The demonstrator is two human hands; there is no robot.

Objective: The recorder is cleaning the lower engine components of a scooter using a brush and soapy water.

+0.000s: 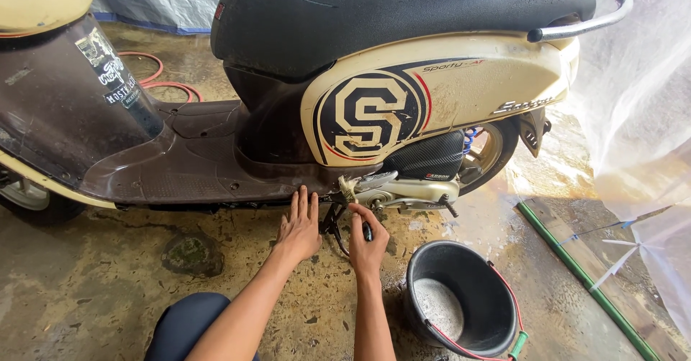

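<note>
Under the cream-and-brown scooter [446, 95], left hand [299, 228] is pressing flat, fingers spread, against the underbody; right hand [366, 242] is gripping a dark-handled brush [350, 192] at the grimy engine case [407, 188]. Black rubber bucket [461, 300] is sitting just right. Dirt remaining.

On the cream side panel of the scooter [461, 87] there is a big round emblem [369, 114], black with a cream letter shape and a thin red line. On the brown front cover are some small black and white stickers [115, 73]. A small red label [436, 177] sits on the black engine cover.
</note>
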